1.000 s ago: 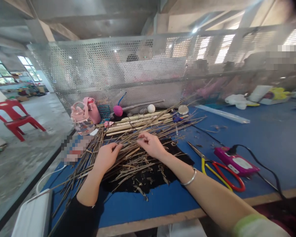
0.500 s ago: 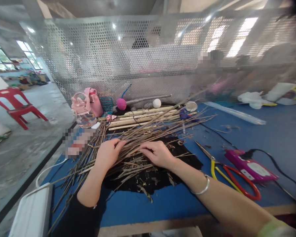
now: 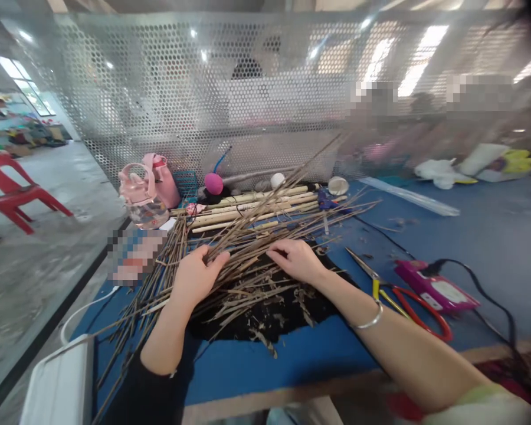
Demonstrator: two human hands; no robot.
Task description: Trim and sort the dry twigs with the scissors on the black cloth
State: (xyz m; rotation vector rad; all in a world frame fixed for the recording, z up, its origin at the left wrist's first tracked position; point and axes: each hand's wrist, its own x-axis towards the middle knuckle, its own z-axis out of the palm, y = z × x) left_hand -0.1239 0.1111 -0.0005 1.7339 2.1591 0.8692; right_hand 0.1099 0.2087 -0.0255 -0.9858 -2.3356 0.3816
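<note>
A loose heap of thin dry twigs (image 3: 248, 260) lies across a black cloth (image 3: 265, 327) on the blue table. My left hand (image 3: 197, 276) is closed round a few twigs (image 3: 287, 183) at the heap's left side; these slant up toward the mesh panel, above the others. To the right, my right hand (image 3: 297, 260) is over the heap with thumb and fingers pinched together. Whatever is between those fingertips is too small to make out. Bits of dried leaf (image 3: 263, 339) are scattered on the cloth near its front edge.
Red-and-yellow-handled pliers (image 3: 407, 307) and a purple device (image 3: 436, 286) with a black cable lie at right. Thicker pale sticks (image 3: 248, 206), a blue glue gun (image 3: 330, 202) and pink bottles (image 3: 141, 198) are behind. A white power strip (image 3: 59, 381) sits front left. Perforated mesh (image 3: 159, 106) closes the back.
My right hand has drawn away to the right from my left hand. The twigs in my left hand now tilt up more steeply. The whole view has shifted slightly.
</note>
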